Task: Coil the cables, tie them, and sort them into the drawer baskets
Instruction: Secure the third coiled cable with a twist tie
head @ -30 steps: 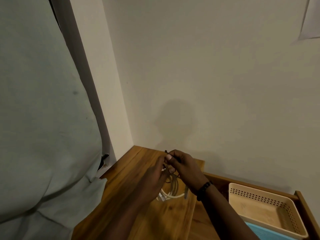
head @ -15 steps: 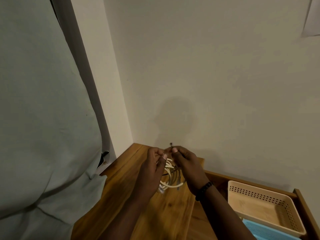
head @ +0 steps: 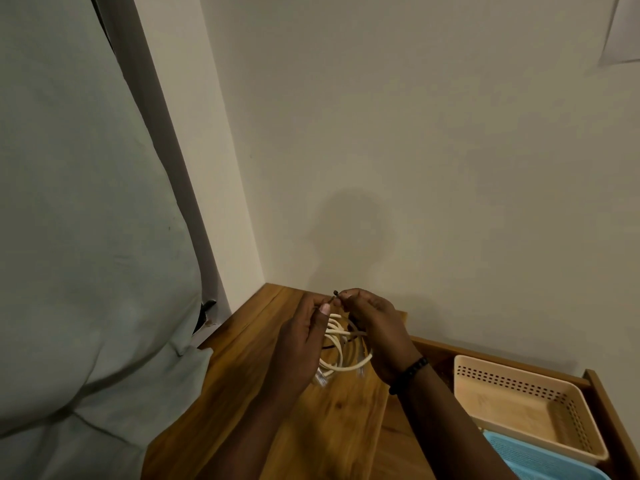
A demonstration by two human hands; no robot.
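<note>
**Tying off the white coil**

Both hands meet over the wooden top [head: 242,393]. The left hand [head: 301,337] and right hand [head: 375,332] each pinch an end of a thin dark tie [head: 335,294], probably a twist wire, above the coiled white cable [head: 341,351] hanging between the palms. Twist it snugly, keeping the loops gathered. Right of the hands, the beige basket [head: 519,379] and blue basket [head: 540,462] look empty.
</note>
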